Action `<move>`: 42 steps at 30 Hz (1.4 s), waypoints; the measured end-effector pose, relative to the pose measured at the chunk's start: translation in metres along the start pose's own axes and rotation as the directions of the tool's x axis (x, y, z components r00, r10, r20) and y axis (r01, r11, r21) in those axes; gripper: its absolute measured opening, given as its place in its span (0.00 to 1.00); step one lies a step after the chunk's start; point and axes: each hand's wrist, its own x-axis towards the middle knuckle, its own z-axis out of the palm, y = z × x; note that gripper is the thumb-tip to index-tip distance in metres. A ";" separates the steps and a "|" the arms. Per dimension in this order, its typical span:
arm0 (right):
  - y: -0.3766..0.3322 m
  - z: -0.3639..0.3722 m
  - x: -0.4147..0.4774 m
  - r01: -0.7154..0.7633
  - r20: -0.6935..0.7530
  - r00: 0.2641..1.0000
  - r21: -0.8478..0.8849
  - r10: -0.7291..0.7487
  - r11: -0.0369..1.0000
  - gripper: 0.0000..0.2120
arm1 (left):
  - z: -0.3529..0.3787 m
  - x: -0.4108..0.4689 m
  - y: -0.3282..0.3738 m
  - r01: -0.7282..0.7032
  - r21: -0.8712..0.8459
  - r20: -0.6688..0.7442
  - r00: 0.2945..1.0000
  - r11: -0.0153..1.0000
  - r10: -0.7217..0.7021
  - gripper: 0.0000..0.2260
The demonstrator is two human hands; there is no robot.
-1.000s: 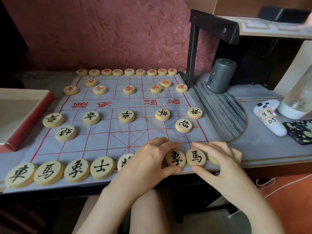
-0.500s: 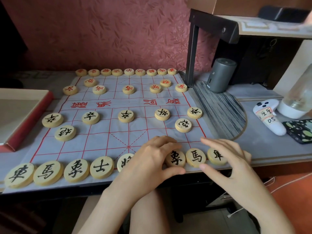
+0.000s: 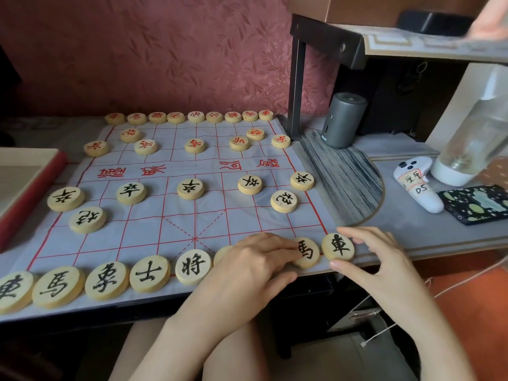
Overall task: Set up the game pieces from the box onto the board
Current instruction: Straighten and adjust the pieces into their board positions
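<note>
The cloth board (image 3: 176, 224) carries red-lettered pieces along its far rows and black-lettered pieces on the near half. In the near row, my left hand (image 3: 255, 266) lies palm down over the pieces between the black general (image 3: 193, 266) and the black horse (image 3: 308, 253). Its fingertips rest on the horse's left edge, and what is under the palm is hidden. My right hand (image 3: 368, 257) brackets the black chariot (image 3: 338, 247) at the board's near right corner, thumb at its near edge and index finger at its far edge. The red-sided box (image 3: 30, 174) at the left looks empty.
A dark metal shelf post (image 3: 295, 86) stands at the board's far right corner, next to a grey cylinder (image 3: 343, 119). A white controller (image 3: 417, 182), a clear bottle (image 3: 472, 144) and a patterned phone (image 3: 478, 203) lie to the right. The table's front edge runs just below the near row.
My left hand slid right, uncovering the general and hiding the elephant piece. My right hand closed in around the chariot piece that it had let go of.
</note>
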 end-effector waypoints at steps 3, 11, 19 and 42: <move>0.000 0.000 0.000 0.007 0.023 1.000 0.006 -0.008 1.000 0.21 | 0.000 -0.002 0.000 0.027 -0.019 0.004 1.000 0.999 -0.027 0.15; 0.001 -0.002 -0.001 0.016 0.063 0.998 -0.003 -0.016 1.000 0.22 | 0.001 -0.002 -0.001 0.034 -0.025 0.007 0.999 0.999 -0.034 0.16; -0.017 -0.003 -0.005 0.078 0.044 0.996 -0.113 -0.074 0.990 0.26 | -0.005 -0.006 -0.007 0.069 -0.041 -0.067 0.995 0.997 -0.071 0.19; -0.036 0.023 0.005 0.206 0.109 0.975 -0.113 -0.194 0.972 0.19 | -0.009 -0.009 -0.019 0.149 -0.010 -0.055 0.987 0.989 -0.150 0.24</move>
